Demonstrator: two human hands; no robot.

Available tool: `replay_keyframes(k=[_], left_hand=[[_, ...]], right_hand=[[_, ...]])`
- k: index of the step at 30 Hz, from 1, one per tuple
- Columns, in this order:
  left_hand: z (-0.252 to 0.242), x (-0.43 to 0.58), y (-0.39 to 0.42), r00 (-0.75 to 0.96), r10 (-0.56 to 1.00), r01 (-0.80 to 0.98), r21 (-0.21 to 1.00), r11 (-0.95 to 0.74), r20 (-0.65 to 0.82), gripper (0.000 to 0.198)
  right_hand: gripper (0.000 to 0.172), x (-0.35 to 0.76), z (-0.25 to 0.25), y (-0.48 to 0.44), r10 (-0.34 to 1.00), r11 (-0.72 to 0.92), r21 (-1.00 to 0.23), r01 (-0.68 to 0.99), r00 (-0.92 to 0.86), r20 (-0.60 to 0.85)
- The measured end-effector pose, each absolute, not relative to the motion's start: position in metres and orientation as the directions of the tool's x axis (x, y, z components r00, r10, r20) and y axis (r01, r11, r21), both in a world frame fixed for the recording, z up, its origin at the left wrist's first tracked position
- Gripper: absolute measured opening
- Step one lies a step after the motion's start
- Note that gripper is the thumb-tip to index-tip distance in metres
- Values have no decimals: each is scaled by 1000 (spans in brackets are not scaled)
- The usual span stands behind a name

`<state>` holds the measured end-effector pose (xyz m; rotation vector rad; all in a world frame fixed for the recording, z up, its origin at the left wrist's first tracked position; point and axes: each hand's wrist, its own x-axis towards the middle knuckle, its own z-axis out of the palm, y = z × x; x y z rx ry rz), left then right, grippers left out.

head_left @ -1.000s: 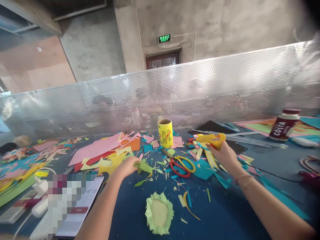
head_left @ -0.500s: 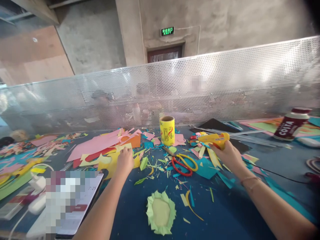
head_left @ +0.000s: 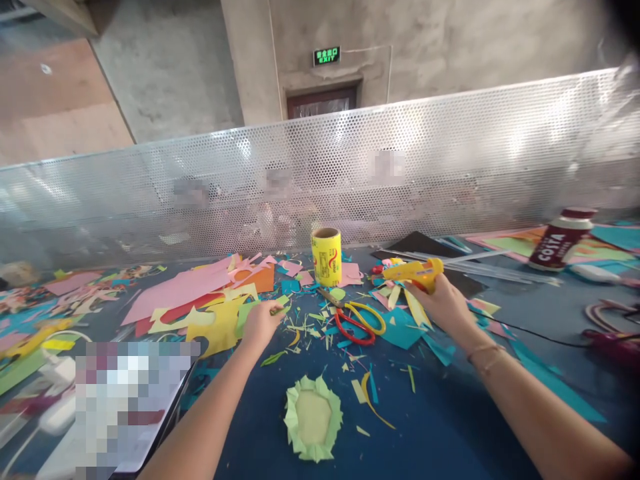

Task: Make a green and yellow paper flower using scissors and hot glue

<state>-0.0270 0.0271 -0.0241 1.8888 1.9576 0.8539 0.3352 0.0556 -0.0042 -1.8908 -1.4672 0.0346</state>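
My left hand [head_left: 262,325] is closed on a green paper scrap [head_left: 245,316], whose ends show on both sides of the fingers. Yellow paper with cut-outs [head_left: 214,325] lies just left of that hand. My right hand [head_left: 445,308] grips a yellow glue gun [head_left: 413,271], its nozzle end pointing left over paper scraps. In front of me on the dark blue table lies a pale green paper piece with a pleated, jagged rim [head_left: 314,419]. Scissors with red and yellow handles [head_left: 357,322] rest between my hands.
A yellow tape roll [head_left: 327,259] stands upright mid-table. Pink paper sheets [head_left: 180,287] and many scraps lie around. A phone or tablet [head_left: 145,427] and white charger [head_left: 63,370] are at left, a Costa bottle [head_left: 563,241] at right. Behind runs a perforated metal screen [head_left: 240,187] with people beyond.
My left hand has moved right from the yellow paper and taken up the green scrap. My right hand stays on the glue gun. The whole view has shifted slightly.
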Motion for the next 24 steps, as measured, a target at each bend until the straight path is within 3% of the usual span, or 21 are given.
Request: replay_keyframes(k=[4, 9, 16, 21, 24], left_hand=[[-19, -31, 30, -155, 952, 668, 738, -96, 265, 19], [-21, -35, 33, -154, 898, 727, 663, -180, 413, 20], [-19, -31, 30, -165, 918, 624, 759, -186, 361, 22], [-12, -13, 26, -269, 944, 226, 965, -132, 192, 30], [2, 10, 23, -230, 969, 29, 996, -89, 93, 37]], right_hand=[[33, 332, -1, 53, 849, -80, -543, 836, 342, 403], [30, 332, 0, 51, 834, -33, -519, 854, 310, 456], [32, 331, 1, 49, 849, -45, -519, 854, 306, 431], [32, 328, 3, 45, 832, 18, -544, 839, 289, 473], [32, 326, 4, 42, 797, 48, -568, 821, 312, 518]])
